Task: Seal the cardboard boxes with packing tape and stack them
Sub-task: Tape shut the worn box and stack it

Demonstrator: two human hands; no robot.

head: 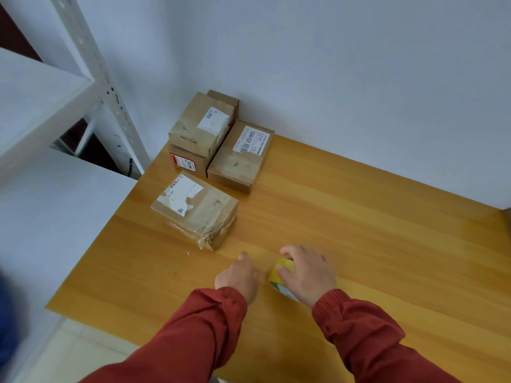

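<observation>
1. At the near middle of the wooden table (359, 244), the right hand (307, 272) lies over a yellow tape roll (279, 268). Its fingers curl round the roll and hold it on the tabletop.
2. Just left of the roll, the left hand (237, 276) sits low over the table with its thumb raised. Its fingers are blurred and turned away, so I cannot tell whether they pinch anything or hang loose.
3. A faint glossy patch shows between the 2 hands, too dim to name.
4. Both arms wear red sleeves (210, 327).
5. The near box (210, 214) lies flat and alone on the table, a little beyond the left hand. It has a torn white label on top and crumpled clear tape at its near corner.
6. In the far left corner of the table, against the white wall (331, 64), the top box (199, 125) rests on the red-labelled box (188, 161).
7. The barcode box (243, 158) stands just beside that stack on its right. Its long white label faces up.
8. A white metal shelf rack (91, 51) rises at the left, off the table.
</observation>
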